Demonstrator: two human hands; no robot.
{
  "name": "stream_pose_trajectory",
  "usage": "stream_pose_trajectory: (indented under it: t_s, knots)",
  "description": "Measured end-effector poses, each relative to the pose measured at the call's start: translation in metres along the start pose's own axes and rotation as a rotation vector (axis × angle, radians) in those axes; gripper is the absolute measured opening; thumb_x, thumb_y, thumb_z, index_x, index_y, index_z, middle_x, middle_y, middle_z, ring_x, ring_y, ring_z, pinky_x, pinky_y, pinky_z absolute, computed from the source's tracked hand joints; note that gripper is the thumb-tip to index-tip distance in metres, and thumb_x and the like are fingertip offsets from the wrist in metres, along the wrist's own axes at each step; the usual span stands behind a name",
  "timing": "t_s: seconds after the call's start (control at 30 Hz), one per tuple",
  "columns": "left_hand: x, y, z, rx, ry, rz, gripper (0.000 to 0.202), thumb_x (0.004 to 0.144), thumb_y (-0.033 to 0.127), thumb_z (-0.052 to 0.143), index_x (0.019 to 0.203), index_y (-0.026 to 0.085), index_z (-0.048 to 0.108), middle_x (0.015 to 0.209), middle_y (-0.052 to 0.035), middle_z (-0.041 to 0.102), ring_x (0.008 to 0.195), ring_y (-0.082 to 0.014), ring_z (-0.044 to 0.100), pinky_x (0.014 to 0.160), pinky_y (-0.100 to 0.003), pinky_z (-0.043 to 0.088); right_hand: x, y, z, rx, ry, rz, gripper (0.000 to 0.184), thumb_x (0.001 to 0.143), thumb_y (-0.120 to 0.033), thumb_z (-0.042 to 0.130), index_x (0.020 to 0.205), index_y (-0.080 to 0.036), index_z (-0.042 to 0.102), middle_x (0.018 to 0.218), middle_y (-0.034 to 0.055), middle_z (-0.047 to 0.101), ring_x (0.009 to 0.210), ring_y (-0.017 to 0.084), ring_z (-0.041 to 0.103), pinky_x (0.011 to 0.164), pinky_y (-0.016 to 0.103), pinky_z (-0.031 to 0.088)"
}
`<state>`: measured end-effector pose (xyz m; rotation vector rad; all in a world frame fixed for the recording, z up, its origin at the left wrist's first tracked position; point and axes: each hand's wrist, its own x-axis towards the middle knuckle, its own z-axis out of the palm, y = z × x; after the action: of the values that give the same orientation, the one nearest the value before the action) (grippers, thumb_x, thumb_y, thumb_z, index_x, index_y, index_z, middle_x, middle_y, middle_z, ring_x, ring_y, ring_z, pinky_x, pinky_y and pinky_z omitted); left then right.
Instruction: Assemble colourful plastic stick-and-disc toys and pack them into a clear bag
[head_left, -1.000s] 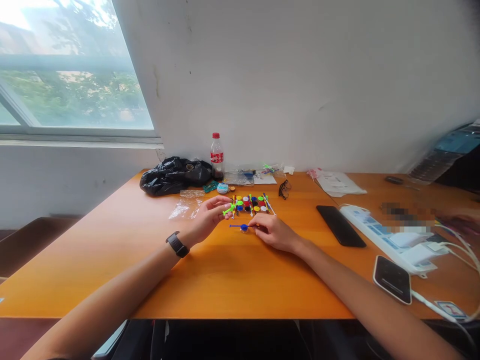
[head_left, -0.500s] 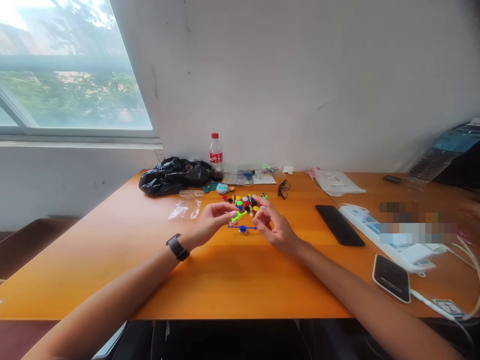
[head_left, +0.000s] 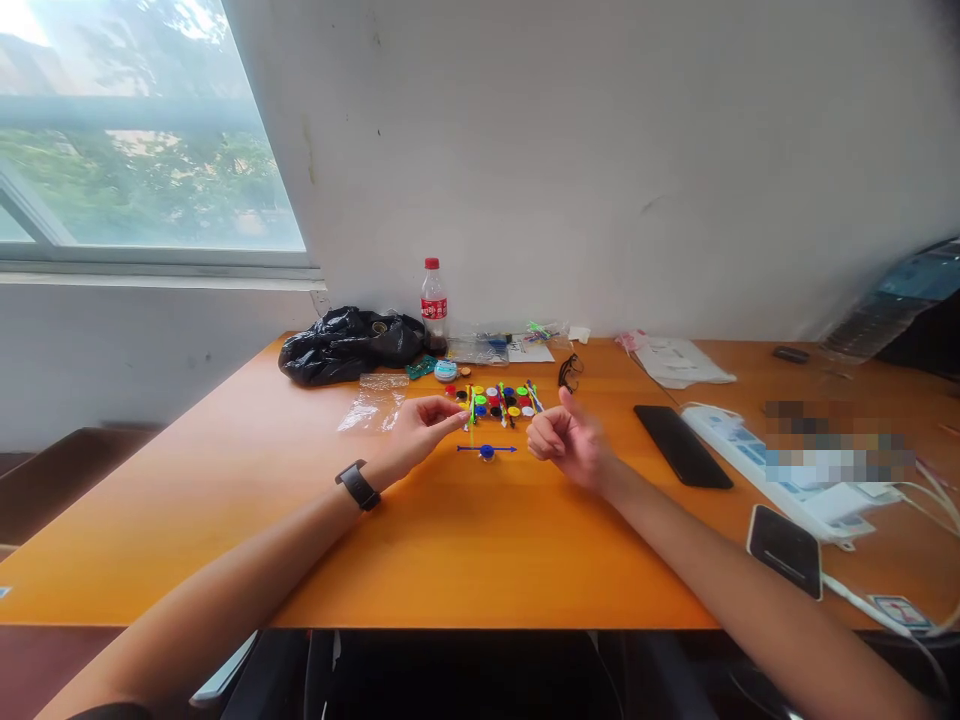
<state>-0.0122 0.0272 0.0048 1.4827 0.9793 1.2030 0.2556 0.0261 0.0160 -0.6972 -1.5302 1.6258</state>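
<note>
My left hand [head_left: 429,424] pinches a small light green plastic arrow-like piece [head_left: 472,436] between thumb and fingertips. The piece looks thin and faint here, so its outline is unclear. On the table just below lies a blue arrow-shaped bar on a round blue disc [head_left: 487,452]. To the right, my right hand [head_left: 566,442] hovers with its fingers curled in and its thumb pointing up, slightly blurred; no object shows in it. Beyond both hands, several coloured discs [head_left: 493,395] lie in rows, with bundles of coloured sticks [head_left: 503,404] across them.
A clear plastic bag [head_left: 373,402] lies left of the discs. Behind stand a black plastic bag [head_left: 349,345] and a red-capped bottle [head_left: 433,308]. Black glasses [head_left: 569,373], a black phone [head_left: 681,446], a white power strip [head_left: 750,465] and a second phone [head_left: 784,550] lie on the right.
My right hand has drawn away to the right from the green piece, its fingers curling and its thumb rising. The green piece, still in my left hand, now appears narrower and more upright.
</note>
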Motion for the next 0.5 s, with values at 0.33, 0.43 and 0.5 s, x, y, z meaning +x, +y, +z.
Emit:
stream_pose_trajectory:
  t_s: [0.33,0.43,0.5]
  knots:
    - [-0.0013,-0.0024,0.0013,-0.036,0.064,0.056,0.038,0.079,0.051,0.088,0.087,0.015,0.079,0.085,-0.0071,0.076,0.079,-0.0187,0.064,0.072,-0.029,0.049,-0.001,0.0051,0.001,-0.001,0.041,0.017,0.082,0.095,-0.089,0.033,0.048,-0.022,0.041,0.048,-0.0014,0.027,0.05,0.014,0.022,0.054,0.033,0.02]
    - [-0.001,-0.0004,-0.0005,-0.058,0.104,0.086,0.036,0.083,0.051,0.085,0.088,0.016,0.079,0.082,-0.0055,0.073,0.075,-0.0163,0.06,0.069,-0.028,0.046,-0.0006,0.0058,-0.0004,-0.018,0.075,0.024,0.08,0.096,-0.086,0.036,0.049,-0.022,0.042,0.048,-0.0015,0.028,0.05,0.014,0.022,0.053,0.032,0.02]
    - [-0.0005,-0.0009,-0.0007,-0.09,0.089,0.07,0.036,0.087,0.052,0.082,0.089,0.016,0.078,0.076,-0.0034,0.069,0.069,-0.0134,0.056,0.064,-0.026,0.043,0.0,0.0076,-0.0009,-0.022,0.091,0.019,0.077,0.097,-0.083,0.04,0.05,-0.022,0.043,0.05,-0.0018,0.03,0.05,0.013,0.023,0.053,0.032,0.021]
